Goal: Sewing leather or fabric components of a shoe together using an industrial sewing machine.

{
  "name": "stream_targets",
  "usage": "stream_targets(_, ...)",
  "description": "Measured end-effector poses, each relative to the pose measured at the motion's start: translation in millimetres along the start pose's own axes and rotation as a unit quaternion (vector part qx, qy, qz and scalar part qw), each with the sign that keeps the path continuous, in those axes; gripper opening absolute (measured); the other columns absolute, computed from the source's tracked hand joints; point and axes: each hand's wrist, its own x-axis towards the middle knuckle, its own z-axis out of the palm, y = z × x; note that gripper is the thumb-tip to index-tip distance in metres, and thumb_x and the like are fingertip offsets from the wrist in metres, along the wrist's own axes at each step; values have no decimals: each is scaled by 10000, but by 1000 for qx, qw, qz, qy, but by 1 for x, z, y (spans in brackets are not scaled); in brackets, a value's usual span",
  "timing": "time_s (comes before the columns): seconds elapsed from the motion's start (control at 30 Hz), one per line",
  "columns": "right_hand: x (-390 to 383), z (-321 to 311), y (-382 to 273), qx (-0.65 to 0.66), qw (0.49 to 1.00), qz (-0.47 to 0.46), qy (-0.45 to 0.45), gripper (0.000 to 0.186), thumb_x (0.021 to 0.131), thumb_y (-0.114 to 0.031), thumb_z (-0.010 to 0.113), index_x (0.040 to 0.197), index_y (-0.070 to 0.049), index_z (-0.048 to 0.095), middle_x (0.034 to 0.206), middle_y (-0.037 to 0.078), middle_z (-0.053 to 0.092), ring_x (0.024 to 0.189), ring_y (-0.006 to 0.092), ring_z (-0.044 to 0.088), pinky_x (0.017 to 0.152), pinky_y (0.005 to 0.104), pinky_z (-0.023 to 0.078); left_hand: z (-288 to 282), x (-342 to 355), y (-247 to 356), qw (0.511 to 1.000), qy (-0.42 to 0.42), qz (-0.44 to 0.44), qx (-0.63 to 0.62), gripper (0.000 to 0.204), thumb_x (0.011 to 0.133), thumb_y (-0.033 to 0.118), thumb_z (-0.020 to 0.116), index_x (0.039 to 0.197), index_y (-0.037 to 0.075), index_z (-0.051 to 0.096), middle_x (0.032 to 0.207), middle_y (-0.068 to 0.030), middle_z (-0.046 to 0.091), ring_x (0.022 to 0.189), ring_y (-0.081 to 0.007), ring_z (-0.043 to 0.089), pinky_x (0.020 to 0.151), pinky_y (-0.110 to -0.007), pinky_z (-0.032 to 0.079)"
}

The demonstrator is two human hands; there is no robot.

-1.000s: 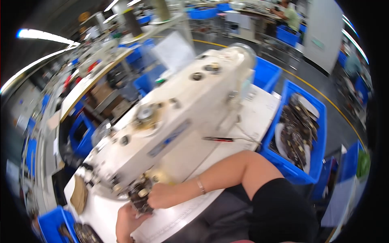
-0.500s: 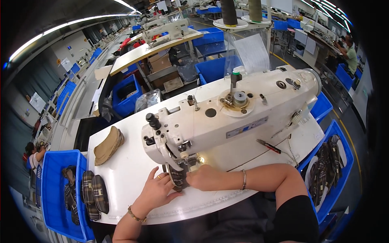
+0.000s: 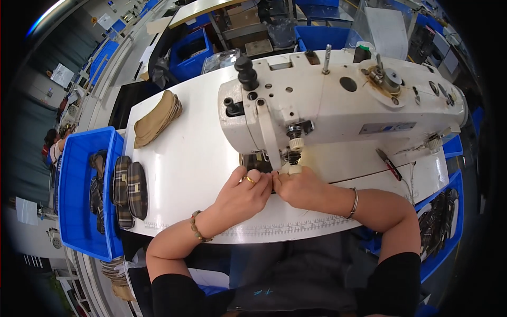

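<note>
Both my hands are at the needle end of a white sewing machine (image 3: 317, 116). A dark plaid fabric piece (image 3: 254, 163) lies under its presser area, mostly covered by the hands and machine head. My left hand (image 3: 244, 196), with a ring, is closed with its fingertips pinched on the near edge of the piece. Close beside it, my right hand (image 3: 302, 189) is closed too, its fingertips on the same edge, almost touching the left ones. What lies between the fingers is largely hidden.
Tan curved pieces (image 3: 158, 120) are stacked at the table's left. Plaid pieces (image 3: 130, 190) hang over the rim of a blue bin (image 3: 68, 185). Right of the machine lie thread snips (image 3: 389, 164). Another blue bin (image 3: 458, 185) at right holds more plaid pieces.
The view has tipped down and closer. My left hand has gone from spread fingers on the plaid piece to a pinch, and the two hands have come together at its near edge.
</note>
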Motion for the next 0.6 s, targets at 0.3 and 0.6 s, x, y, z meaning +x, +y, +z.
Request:
stream_targets(0.3,-10,2,-2,-37,999,-27,-11,107,763,-83,634,819,7,649,604,30,585,434,149,535,387,301,393,15,-12,0,971,-6,-96,-220,334,652,96,696,982,46,711,829,-14,539,855,-198,526,777,-324,469)
stream_targets(0.6,-8,-10,-14,-19,999,-20,39,229,710,-99,640,906,15,672,615,21,573,467,118,555,416,273,428,24,-14,-12,901,-8,-190,-391,276,694,88,754,959,89,681,855,-58,571,757,-271,584,651,-376,518)
